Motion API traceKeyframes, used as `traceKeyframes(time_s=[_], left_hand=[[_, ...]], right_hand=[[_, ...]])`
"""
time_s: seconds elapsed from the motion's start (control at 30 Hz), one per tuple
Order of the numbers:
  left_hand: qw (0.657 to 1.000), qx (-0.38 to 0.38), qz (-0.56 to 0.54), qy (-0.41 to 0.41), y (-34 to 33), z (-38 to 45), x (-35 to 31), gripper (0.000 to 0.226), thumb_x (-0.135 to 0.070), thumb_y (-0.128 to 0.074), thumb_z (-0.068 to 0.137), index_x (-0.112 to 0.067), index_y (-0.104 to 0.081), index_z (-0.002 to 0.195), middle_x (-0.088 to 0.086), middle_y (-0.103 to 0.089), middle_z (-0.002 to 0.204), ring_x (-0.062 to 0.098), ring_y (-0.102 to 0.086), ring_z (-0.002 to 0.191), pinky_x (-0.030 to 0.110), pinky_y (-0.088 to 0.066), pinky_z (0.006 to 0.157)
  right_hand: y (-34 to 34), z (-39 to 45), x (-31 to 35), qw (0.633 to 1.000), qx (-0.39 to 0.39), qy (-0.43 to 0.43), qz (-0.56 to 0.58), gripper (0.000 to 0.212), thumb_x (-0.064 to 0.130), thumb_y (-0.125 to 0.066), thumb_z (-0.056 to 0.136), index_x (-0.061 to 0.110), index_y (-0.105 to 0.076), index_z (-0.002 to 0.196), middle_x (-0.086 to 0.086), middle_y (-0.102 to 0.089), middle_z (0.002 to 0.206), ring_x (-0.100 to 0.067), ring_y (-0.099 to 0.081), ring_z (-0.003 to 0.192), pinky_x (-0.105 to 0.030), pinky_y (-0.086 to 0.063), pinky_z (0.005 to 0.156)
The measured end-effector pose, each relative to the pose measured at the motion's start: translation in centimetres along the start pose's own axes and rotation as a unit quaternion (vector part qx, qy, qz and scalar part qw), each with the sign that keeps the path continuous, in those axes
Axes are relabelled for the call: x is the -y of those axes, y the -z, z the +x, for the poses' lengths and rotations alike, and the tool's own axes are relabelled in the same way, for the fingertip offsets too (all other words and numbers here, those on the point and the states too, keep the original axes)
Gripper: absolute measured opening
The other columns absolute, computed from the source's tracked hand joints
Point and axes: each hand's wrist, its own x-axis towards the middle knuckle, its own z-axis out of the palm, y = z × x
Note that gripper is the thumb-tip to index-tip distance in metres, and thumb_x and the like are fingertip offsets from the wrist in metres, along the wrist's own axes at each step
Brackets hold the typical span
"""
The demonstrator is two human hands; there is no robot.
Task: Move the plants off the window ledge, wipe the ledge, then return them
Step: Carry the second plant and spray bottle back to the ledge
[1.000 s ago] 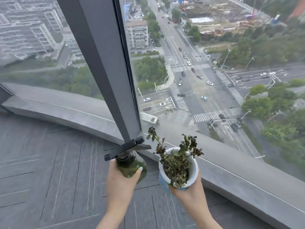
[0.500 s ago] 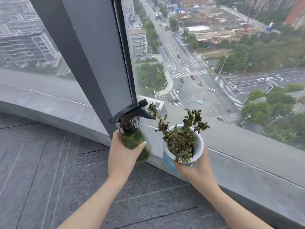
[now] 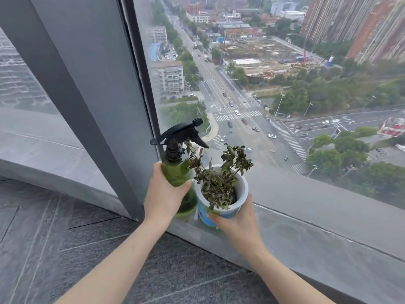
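White-and-blue pot (image 3: 221, 207) held a wilted plant (image 3: 219, 176), upright, its base at or just above the grey ledge (image 3: 317, 207); contact could not be told. Right hand (image 3: 237, 218) cupped the pot from the near side. Left hand (image 3: 164, 194) gripped a green spray bottle (image 3: 178, 172), upright, touching the pot's left. Likely step: setting both down on the ledge, straight ahead of the hands.

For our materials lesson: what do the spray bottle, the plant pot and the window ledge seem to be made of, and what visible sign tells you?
Spray bottle: likely translucent green plastic, since light shows through it; its trigger head looks like matte black plastic.
Plant pot: probably plastic, with a smooth white rim and a printed blue label.
Window ledge: grey stone or a composite, smooth with a faint sheen.
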Motion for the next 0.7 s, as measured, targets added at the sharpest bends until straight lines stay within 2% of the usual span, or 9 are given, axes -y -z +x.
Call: traceKeyframes(time_s=[0.1, 0.13, 0.2, 0.27, 0.33, 0.47, 0.57, 0.63, 0.7], left_hand=[[1.0, 0.02, 0.016, 0.0, -0.1, 0.2, 0.2, 0.056, -0.035, -0.074, 0.07, -0.032, -0.033, 0.108, -0.008, -0.053, 0.107, 0.017, -0.054, 0.101, 0.042, -0.049, 0.085], [0.999, 0.031, 0.024, 0.009, -0.1, 0.4, 0.3, 0.059, -0.033, -0.074, 0.07, -0.03, -0.031, 0.111, -0.006, -0.052, 0.11, 0.018, -0.053, 0.105, 0.043, -0.048, 0.088], [0.993, 0.081, 0.041, 0.074, 0.2, 0.6, -0.2, 0.078, -0.027, -0.075, 0.069, -0.022, -0.025, 0.127, 0.005, -0.044, 0.128, 0.025, -0.043, 0.122, 0.046, -0.041, 0.099], [0.969, 0.152, 0.069, 0.183, 1.4, 0.0, -1.6, 0.103, -0.026, -0.078, 0.067, -0.016, -0.008, 0.142, 0.013, -0.023, 0.146, 0.03, -0.025, 0.135, 0.047, -0.029, 0.109], [0.946, 0.187, 0.095, 0.247, 3.7, -1.7, -4.0, 0.113, -0.028, -0.078, 0.068, -0.017, 0.002, 0.145, 0.015, -0.01, 0.152, 0.034, -0.021, 0.138, 0.047, -0.026, 0.111], [0.943, 0.198, 0.087, 0.253, 9.9, -6.9, -11.4, 0.1, -0.027, -0.075, 0.073, -0.019, -0.007, 0.145, 0.014, -0.015, 0.152, 0.033, -0.026, 0.136, 0.046, -0.028, 0.109], [0.921, 0.278, 0.071, 0.263, 14.6, -11.2, -19.1, 0.093, -0.034, -0.071, 0.076, -0.024, -0.008, 0.145, 0.009, -0.017, 0.154, 0.029, -0.027, 0.136, 0.045, -0.03, 0.108], [0.904, 0.332, 0.062, 0.261, 17.5, -13.6, -24.7, 0.091, -0.039, -0.068, 0.078, -0.024, -0.008, 0.145, 0.008, -0.017, 0.154, 0.027, -0.024, 0.138, 0.043, -0.027, 0.109], [0.896, 0.367, 0.052, 0.243, 20.1, -15.1, -30.7, 0.088, -0.04, -0.066, 0.078, -0.024, -0.011, 0.144, 0.008, -0.019, 0.153, 0.025, -0.023, 0.139, 0.041, -0.025, 0.111]], right_hand=[[-0.2, -0.1, 0.4, 1.0, 0.004, -0.018, 0.003, 0.089, 0.04, -0.085, 0.052, 0.056, -0.03, 0.12, 0.029, -0.045, 0.126, 0.017, -0.041, 0.117, -0.001, -0.036, 0.088], [-0.2, -0.2, 0.7, 1.0, 0.007, -0.03, 0.002, 0.091, 0.033, -0.086, 0.054, 0.054, -0.03, 0.122, 0.028, -0.045, 0.126, 0.017, -0.041, 0.118, -0.003, -0.036, 0.091], [0.0, -0.2, 1.8, 0.998, 0.013, -0.056, -0.001, 0.098, 0.022, -0.087, 0.055, 0.039, -0.031, 0.134, 0.016, -0.045, 0.134, 0.007, -0.042, 0.124, -0.017, -0.039, 0.101], [0.9, -1.0, 4.7, 0.984, 0.027, -0.173, -0.016, 0.118, 0.022, -0.087, 0.059, 0.025, -0.01, 0.148, 0.001, -0.027, 0.152, -0.012, -0.029, 0.139, -0.035, -0.03, 0.113], [2.7, -2.4, 8.4, 0.955, 0.042, -0.292, -0.02, 0.126, 0.024, -0.084, 0.065, 0.021, 0.01, 0.149, -0.002, -0.002, 0.159, -0.02, -0.012, 0.146, -0.041, -0.019, 0.116], [8.0, -6.8, 17.5, 0.944, 0.016, -0.328, -0.021, 0.118, 0.026, -0.079, 0.072, 0.02, 0.01, 0.149, -0.001, 0.001, 0.159, -0.019, -0.009, 0.146, -0.037, -0.016, 0.115], [12.9, -10.7, 24.7, 0.929, -0.002, -0.371, -0.005, 0.114, 0.034, -0.077, 0.073, 0.027, 0.007, 0.149, -0.001, -0.008, 0.159, -0.022, -0.022, 0.144, -0.04, -0.026, 0.114], [15.7, -13.1, 30.2, 0.918, -0.038, -0.394, 0.022, 0.114, 0.036, -0.077, 0.072, 0.033, 0.007, 0.148, 0.0, -0.012, 0.159, -0.024, -0.028, 0.141, -0.046, -0.033, 0.111], [18.3, -15.0, 36.1, 0.913, -0.076, -0.398, 0.051, 0.109, 0.034, -0.075, 0.075, 0.033, 0.004, 0.149, 0.001, -0.015, 0.158, -0.023, -0.032, 0.139, -0.046, -0.038, 0.107]])
